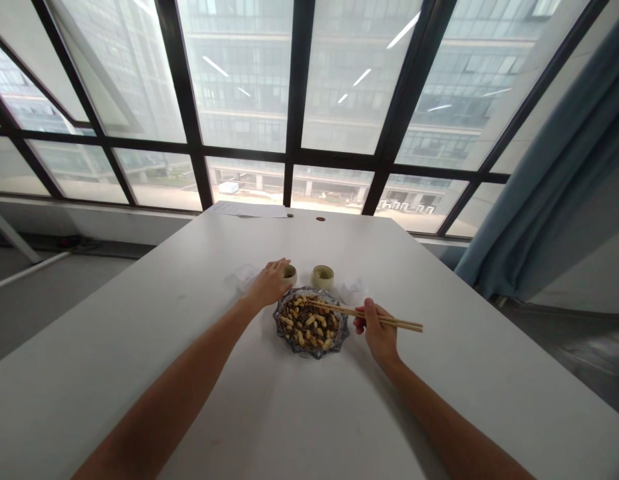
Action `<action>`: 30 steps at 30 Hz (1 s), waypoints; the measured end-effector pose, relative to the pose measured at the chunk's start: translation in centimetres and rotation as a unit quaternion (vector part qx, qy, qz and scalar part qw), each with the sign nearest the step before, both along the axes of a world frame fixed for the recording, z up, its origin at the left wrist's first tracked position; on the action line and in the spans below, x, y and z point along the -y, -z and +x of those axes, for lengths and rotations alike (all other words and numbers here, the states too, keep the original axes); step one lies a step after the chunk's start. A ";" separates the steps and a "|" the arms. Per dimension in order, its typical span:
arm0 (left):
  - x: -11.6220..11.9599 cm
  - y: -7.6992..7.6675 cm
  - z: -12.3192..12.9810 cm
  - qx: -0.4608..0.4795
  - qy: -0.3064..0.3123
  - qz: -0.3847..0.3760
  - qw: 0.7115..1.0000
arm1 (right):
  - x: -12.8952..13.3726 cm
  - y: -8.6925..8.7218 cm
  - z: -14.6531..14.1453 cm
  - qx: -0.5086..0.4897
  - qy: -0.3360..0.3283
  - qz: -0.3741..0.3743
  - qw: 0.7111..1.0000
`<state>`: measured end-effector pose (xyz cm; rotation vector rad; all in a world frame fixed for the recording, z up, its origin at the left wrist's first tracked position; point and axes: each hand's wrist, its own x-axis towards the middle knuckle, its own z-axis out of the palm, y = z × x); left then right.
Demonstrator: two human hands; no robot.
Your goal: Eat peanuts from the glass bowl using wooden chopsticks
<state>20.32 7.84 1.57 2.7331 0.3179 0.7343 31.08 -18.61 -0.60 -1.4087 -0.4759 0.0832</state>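
Observation:
A glass dish with a scalloped rim holds peanuts and small dark pieces. My right hand, right of the dish, is closed round a pair of chopsticks; their tips reach over the peanuts at the dish's upper part. My left hand is at the left small cup, its fingers around the cup's far and left side. Beside it, behind the dish, stands a second pale green cup, touched by neither hand.
Crumpled clear plastic or tissue lies left and right of the cups on the white table. Papers lie at the far edge. Beyond are windows, with a blue curtain at the right.

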 end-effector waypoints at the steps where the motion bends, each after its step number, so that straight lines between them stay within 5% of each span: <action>1: 0.0 0.1 0.6 -0.003 0.001 -0.014 1.000 | 0.0 0.1 0.1 0.000 -0.001 0.000 1.000; 10: -1.5 0.6 2.5 -0.074 -0.038 -0.057 0.995 | 0.0 0.6 0.9 -0.007 -0.020 0.004 1.000; 18: -1.6 1.6 1.2 0.029 0.078 0.027 0.996 | 0.0 0.7 0.8 -0.012 -0.053 -0.025 0.998; 30: -0.7 2.8 0.0 0.068 0.074 0.011 0.995 | 0.1 0.5 0.7 -0.026 -0.073 -0.037 0.996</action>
